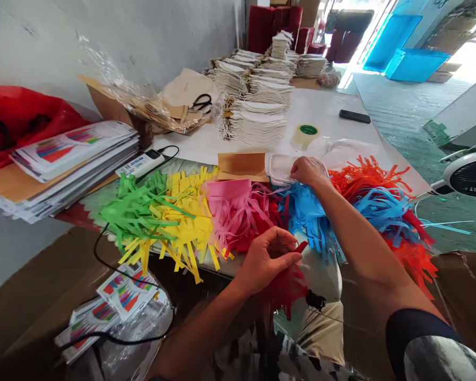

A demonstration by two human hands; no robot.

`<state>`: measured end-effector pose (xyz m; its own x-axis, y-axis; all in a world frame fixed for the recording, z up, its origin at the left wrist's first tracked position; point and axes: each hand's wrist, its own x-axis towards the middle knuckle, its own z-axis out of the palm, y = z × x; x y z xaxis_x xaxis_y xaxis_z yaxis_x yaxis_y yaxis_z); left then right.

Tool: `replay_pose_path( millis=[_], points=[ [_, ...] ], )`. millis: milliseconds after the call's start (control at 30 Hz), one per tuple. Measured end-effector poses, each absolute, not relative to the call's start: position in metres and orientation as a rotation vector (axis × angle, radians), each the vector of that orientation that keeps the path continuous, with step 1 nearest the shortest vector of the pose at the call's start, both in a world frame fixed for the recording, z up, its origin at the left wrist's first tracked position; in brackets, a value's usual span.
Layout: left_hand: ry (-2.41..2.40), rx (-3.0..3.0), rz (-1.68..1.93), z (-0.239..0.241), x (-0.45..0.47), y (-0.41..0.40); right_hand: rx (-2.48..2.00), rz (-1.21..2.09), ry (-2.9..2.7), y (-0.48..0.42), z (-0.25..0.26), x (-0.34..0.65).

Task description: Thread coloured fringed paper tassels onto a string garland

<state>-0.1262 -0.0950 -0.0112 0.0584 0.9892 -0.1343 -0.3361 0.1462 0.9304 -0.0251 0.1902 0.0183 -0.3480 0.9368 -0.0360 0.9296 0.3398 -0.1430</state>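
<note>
My left hand (262, 262) is closed near the table's front edge, pinching the end of a dark red fringed paper tassel (283, 286) between thumb and fingers. The fringe hangs down over my lap. Farther forward, my right hand (307, 170) reaches to a shallow clear plastic container (280, 168), its fingers bunched together over the inside. What those fingers pinch, if anything, is hidden. Bundles of fringed paper lie along the near edge: green (138, 211), yellow (190, 222), pink (230, 211), blue (307, 211) beneath my right wrist, and orange-red (368, 180).
Behind the container are a roll of tape (306, 135), a black phone (354, 116) and stacked white bundles with strings (257, 119). Scissors (201, 103) lie farther left. Printed sheets (75, 148) are piled at left. A small fan (470, 173) stands at right.
</note>
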Motion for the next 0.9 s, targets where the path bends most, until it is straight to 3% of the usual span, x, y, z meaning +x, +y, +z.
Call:
replay_pose_path(
  millis=[467,633,767,900],
  points=[
    [1.131,0.85,1.431,0.0,-0.139,-0.108,-1.603,0.149,-2.311,0.163,0.035,-0.012],
    [1.239,0.957,1.572,0.01,-0.14,-0.113,-0.907,0.802,-1.999,0.062,0.051,0.01],
    [1.269,1.139,1.67,0.023,-0.133,-0.124,-0.888,1.159,-1.848,-0.029,0.059,0.027],
    [1.253,1.274,1.678,0.031,-0.124,-0.136,-0.925,1.247,-1.803,-0.07,0.062,0.041]
  ],
)
